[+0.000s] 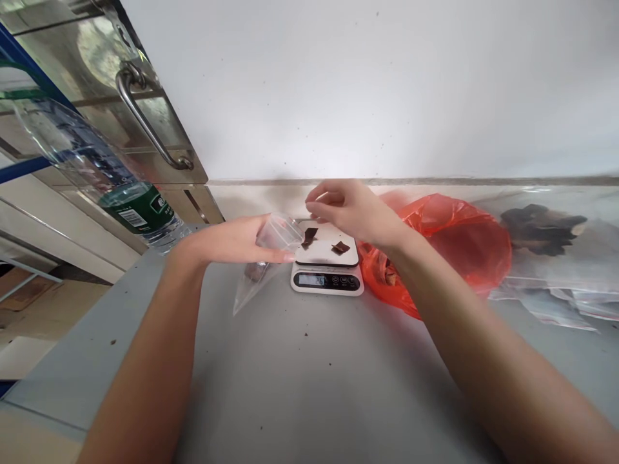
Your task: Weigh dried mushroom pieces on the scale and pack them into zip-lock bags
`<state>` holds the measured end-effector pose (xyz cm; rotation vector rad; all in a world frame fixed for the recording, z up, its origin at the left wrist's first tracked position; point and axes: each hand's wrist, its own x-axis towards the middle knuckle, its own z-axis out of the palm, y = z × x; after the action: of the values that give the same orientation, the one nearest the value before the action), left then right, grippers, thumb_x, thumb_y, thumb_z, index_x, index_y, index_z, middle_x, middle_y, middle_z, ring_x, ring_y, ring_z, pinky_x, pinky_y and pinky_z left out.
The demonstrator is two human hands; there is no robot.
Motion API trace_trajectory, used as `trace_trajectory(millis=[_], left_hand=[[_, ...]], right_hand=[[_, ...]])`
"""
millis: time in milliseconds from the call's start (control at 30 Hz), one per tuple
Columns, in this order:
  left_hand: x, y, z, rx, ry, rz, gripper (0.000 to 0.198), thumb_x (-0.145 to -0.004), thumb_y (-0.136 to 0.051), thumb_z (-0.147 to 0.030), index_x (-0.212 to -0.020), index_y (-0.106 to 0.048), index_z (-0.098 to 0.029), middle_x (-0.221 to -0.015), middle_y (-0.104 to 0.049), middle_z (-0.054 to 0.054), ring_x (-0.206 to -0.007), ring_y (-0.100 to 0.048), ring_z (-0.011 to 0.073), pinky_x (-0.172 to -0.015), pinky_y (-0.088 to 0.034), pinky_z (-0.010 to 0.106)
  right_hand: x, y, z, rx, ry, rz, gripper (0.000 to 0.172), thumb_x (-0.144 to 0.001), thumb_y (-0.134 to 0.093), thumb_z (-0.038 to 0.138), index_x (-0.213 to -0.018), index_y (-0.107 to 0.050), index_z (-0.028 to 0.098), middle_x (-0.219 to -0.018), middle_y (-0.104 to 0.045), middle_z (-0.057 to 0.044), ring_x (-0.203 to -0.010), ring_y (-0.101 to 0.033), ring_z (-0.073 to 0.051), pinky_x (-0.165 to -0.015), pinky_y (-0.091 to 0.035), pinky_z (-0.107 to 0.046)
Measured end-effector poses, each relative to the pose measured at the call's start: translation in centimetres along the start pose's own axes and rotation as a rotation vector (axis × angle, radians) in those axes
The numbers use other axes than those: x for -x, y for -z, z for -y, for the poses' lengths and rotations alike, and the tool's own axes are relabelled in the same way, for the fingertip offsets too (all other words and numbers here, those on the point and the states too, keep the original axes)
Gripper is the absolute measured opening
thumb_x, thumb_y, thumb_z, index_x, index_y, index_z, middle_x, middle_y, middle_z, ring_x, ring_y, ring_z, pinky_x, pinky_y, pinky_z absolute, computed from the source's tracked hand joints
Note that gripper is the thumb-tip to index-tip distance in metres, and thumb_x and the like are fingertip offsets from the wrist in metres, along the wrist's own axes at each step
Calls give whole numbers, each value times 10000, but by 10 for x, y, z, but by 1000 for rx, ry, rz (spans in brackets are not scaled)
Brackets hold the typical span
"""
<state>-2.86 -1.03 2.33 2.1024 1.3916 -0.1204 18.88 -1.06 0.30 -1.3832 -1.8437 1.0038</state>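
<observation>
My left hand (236, 240) is closed on a clear plastic bag (280, 233), its mouth beside the left edge of a small white digital scale (326, 281). A few dark bits show low in the bag. Two dark brown, flat pieces (341, 248) lie apart on the scale's plate. Over the plate's back edge hovers my right hand (355, 209), fingers curled and their tips drawn close together. Whether anything is pinched between those tips I cannot make out. The scale's display is lit and seems to read 26.
An open red plastic bag (459, 222) with brown pieces inside stands right of the scale. Farther right lie clear bags (556, 296), one with dark pieces (541, 229). A large water bottle (140, 206) stands at the left, near a metal door handle (149, 132). Dark crumbs dot the grey table (290, 386).
</observation>
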Motion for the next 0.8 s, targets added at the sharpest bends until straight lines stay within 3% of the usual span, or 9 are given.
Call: trace_trajectory(millis=[100,200,267,400,533,700,800], left_hand=[[5,5,4,-32,71,-20,786,-768,-706,-756,-1390,-586,-291,-1038,-811,36,-1063,-734,351,-896,-519,387],[6,7,8,-25,91,19,698,-769,-712,-735,-1295,-624,-284,-809,-785,7,-912,-758,334,-855,-532,390],[5,5,8,-16,81,44,653,-794,-688,-730,-1264,-626,-281,-724,-762,-6,-820,-759,314,-811,-540,386],[2,2,6,-23,74,54,699,-801,-676,-749,-1321,-597,-288,-726,-771,-9,-790,-763,300,-782,-548,388],[0,0,5,-34,71,68,680,-803,-675,-752,-1301,-603,-296,-734,-772,-7,-773,-763,294,-771,-547,389],[0,-1,2,-56,87,56,595,-810,-664,-720,-1219,-617,-289,-723,-769,0,-741,-754,280,-692,-520,347],[0,-2,0,-60,83,44,572,-797,-665,-690,-1189,-618,-276,-690,-756,-1,-723,-740,273,-630,-487,313]], right_hand=[[-8,-5,-15,278,56,32,269,-1023,-580,237,-1243,-731,196,-1251,-747,-137,-1152,-705,-281,-894,-577,-377],[-16,-12,-29,518,235,239,404,-1034,-568,273,-1423,-673,233,-1567,-576,-122,-1537,-414,-326,-1198,-404,-483],[-19,-15,-35,609,285,354,384,-1041,-557,318,-1390,-694,232,-1615,-529,-110,-1578,-339,-333,-1233,-346,-503],[-20,-11,-37,652,295,445,208,-992,-562,224,-1048,-763,225,-1297,-734,-92,-1330,-587,-308,-1078,-455,-409],[-11,0,-28,694,132,406,159,-912,-595,152,-821,-699,230,-1103,-738,-79,-1112,-652,-271,-838,-485,-321],[-2,4,-17,688,-91,433,182,-871,-557,99,-855,-663,246,-949,-693,-33,-725,-594,-178,-581,-388,-287],[-2,2,-14,668,-150,410,247,-823,-568,52,-907,-696,246,-919,-705,-29,-678,-585,-164,-553,-385,-276]])
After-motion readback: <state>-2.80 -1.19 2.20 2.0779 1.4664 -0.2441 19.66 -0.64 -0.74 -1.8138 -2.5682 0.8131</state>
